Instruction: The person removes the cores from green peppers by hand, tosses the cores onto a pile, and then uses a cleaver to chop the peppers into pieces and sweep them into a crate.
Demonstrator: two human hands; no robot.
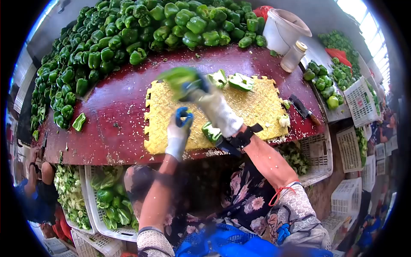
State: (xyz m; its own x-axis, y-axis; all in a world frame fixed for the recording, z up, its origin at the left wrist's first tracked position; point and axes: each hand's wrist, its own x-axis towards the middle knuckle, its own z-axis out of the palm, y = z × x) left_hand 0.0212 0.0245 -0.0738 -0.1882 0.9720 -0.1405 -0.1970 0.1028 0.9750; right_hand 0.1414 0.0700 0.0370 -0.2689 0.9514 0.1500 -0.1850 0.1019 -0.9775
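Observation:
My right hand (207,96), in a white glove with blue fingers and smeared by motion, is closed on a green bell pepper piece (177,81) above the yellow foam mat (171,137). My left hand (179,130), gloved the same way, hovers over the mat's left part. Its blue fingers curl with a gap between them, and nothing shows in them. Two cut bell pepper pieces, one of them a pepper half (241,82), lie along the mat's far edge. Another cut pepper (211,132) rests near the right wrist, partly hidden by it.
A large bell pepper heap (128,34) covers the back of the red table (115,141). A knife (304,109) lies right of the mat. Behind stand a white bucket (280,32) and a jar (294,56). Crates, including a pepper-filled one (96,205), sit below the front edge.

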